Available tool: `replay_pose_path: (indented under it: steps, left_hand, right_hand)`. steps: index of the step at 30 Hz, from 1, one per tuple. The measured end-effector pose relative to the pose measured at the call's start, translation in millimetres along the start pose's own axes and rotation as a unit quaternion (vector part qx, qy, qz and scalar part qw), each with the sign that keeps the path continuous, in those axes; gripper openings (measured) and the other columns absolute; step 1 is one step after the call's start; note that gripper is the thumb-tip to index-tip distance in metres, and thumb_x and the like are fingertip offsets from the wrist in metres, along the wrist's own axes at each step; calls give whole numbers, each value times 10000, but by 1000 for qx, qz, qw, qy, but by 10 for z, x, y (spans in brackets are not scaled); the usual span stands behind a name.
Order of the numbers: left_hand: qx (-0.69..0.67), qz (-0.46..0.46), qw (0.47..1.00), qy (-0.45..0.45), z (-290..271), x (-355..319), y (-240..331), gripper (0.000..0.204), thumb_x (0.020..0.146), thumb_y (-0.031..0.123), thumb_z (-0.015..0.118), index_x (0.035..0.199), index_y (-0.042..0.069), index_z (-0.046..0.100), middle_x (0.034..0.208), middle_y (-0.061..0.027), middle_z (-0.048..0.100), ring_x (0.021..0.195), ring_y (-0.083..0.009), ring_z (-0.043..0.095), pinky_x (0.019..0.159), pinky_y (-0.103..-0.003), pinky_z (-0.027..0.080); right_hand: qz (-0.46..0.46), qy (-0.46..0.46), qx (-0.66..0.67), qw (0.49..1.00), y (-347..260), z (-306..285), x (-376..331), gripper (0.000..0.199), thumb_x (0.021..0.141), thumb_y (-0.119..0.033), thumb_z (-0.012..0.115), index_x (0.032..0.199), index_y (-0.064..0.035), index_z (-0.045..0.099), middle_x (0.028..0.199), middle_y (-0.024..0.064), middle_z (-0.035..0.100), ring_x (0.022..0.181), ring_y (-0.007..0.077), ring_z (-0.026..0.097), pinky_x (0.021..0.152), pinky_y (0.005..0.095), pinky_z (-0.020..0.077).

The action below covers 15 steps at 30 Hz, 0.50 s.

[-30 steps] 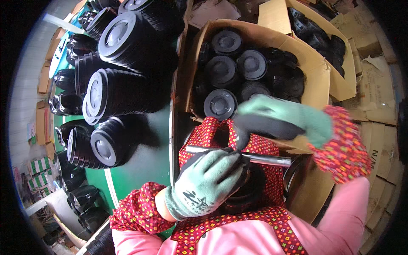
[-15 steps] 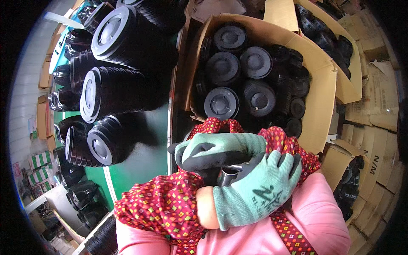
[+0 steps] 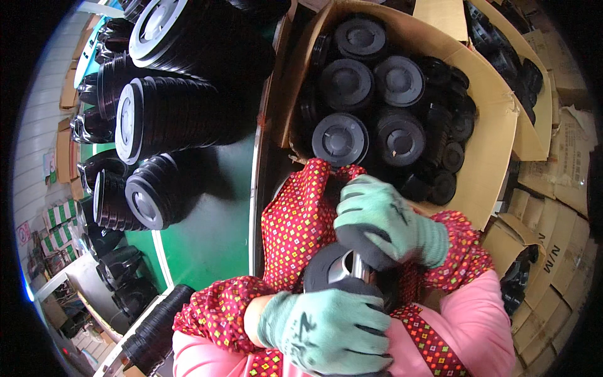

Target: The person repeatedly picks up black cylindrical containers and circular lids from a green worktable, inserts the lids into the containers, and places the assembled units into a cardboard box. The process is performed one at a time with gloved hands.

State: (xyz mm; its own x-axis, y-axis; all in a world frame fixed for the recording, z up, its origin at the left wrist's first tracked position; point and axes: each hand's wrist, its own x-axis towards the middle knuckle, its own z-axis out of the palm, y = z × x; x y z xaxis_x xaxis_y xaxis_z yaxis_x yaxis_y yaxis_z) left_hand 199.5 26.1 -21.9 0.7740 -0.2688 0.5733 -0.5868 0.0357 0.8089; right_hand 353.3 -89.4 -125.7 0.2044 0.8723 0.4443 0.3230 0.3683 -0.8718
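Observation:
My left hand (image 3: 333, 330), in a pale green glove with dark fingertips, is closed over the near side of a dark round piece with a shiny silvery inner part (image 3: 340, 267). My right hand (image 3: 386, 223), gloved alike, has its fingers curled down onto the far right side of that piece. The piece sits between both hands in front of my chest; its kind is unclear, as the gloves cover much of it. Just beyond my hands, an open cardboard box (image 3: 502, 135) holds several stacks of round black plastic pots (image 3: 340, 139).
At left, a green-topped table (image 3: 217, 235) carries large stacks of nested black pots (image 3: 176, 113) lying on their sides. More cardboard boxes (image 3: 568, 229) are piled at right, and an open one (image 3: 512, 242) holds black pieces. Another pot stack (image 3: 157, 330) lies at lower left.
My hands have uncrossed: the left moved down and toward me, the right moved right. More of the dark piece shows between them. The view has shifted slightly.

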Motion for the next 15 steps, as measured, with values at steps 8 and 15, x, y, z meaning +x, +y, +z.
replay_pose_path:
  steps: [8, 15]
  left_hand:
    - [-96, 42, 984, 146, 74, -334, -4, 222, 907, 179, 787, 947, -40, 794, 874, -145, 717, 769, -309, 711, 699, -433, 575]
    - [138, -109, 984, 43, -162, -174, -63, 671, 801, 172, 788, 1433, 14, 629, 1372, -208, 611, 1289, -398, 598, 1088, -513, 487]
  right_hand:
    - [163, -165, -175, 957, -536, -278, 78, 256, 792, -271, 722, 927, -54, 736, 893, 141, 709, 844, 386, 656, 780, 490, 485]
    - [134, 38, -74, 988, -31, -52, -161, 320, 996, -218, 674, 1270, -55, 706, 1302, 172, 681, 1229, 392, 601, 1112, 484, 451]
